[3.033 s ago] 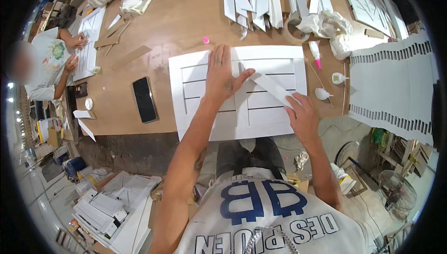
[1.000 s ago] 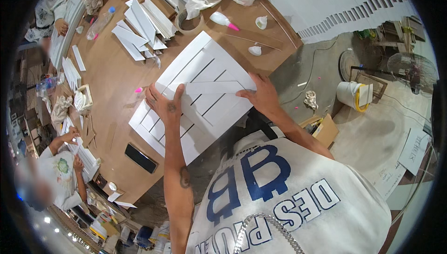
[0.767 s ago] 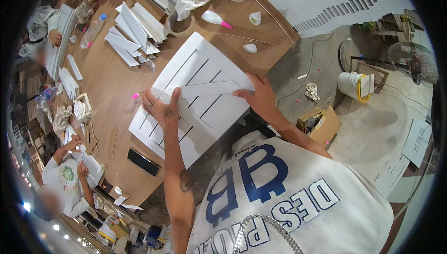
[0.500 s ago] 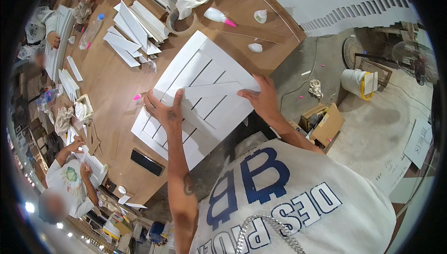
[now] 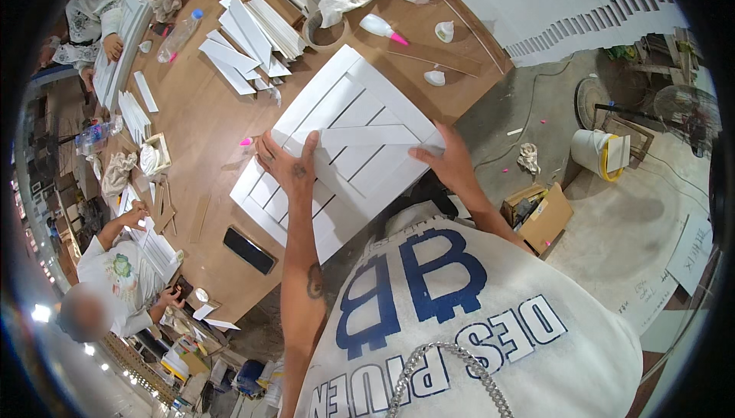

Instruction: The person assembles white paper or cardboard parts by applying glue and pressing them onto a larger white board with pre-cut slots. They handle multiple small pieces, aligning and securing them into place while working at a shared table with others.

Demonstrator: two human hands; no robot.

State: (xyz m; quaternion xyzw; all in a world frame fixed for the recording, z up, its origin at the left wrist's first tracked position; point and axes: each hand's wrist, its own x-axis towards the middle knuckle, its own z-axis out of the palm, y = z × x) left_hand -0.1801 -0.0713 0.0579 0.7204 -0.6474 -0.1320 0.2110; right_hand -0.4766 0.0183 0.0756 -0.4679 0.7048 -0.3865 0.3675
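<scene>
A white slatted panel (image 5: 366, 104) lies tilted over the table's near edge, with dark grooves between its boards. A flat white strip (image 5: 364, 136) crosses it slantwise. My left hand (image 5: 292, 164) is closed on the panel's left side, its thumb at the strip's left end and its fingers toward the border. My right hand (image 5: 450, 159) grips the panel's right edge, thumb on top near the strip's other end. The fingertips of my right hand are hidden under the panel.
Stacked white strips (image 5: 256, 35), a tape roll (image 5: 325, 34), a glue bottle (image 5: 377, 25) and a phone (image 5: 249, 249) lie on the brown table (image 5: 207, 123). Co-workers sit along the left. At right stand an open carton (image 5: 542, 219), a bucket (image 5: 593, 151) and a fan (image 5: 685, 115).
The whole view has shifted, so the table and panel sit slightly farther right. Both my hands keep their places on the panel. The lower-left co-worker's one hand has moved down from the strips.
</scene>
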